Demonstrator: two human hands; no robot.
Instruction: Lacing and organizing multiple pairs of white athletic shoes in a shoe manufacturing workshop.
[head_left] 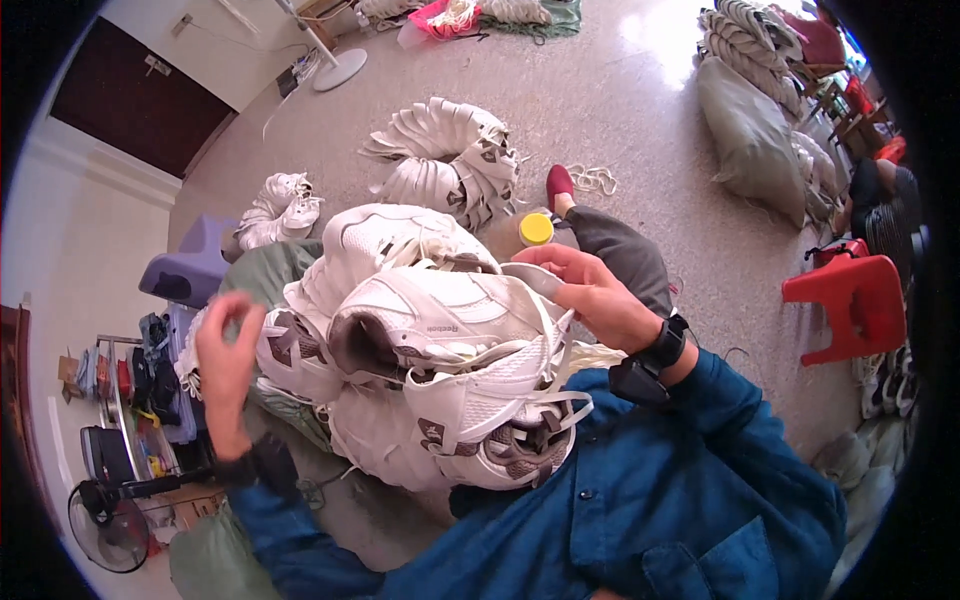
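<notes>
We hold pile of white sneaker uppers [430, 350] on lap, centre frame. Top upper [440, 320] lies long axis 9-to-3 o'clock, opening toward 9. Right hand [600, 295] at 3 o'clock of it, grip pinching white strap [530, 280] at toe end. Left hand [228, 355] at 9 o'clock, fingers spread & curled, blurred, just beside pile edge; contact unclear. Right hand nearer top upper. Yellow cap [536, 229] at 12 o'clock beyond pile.
</notes>
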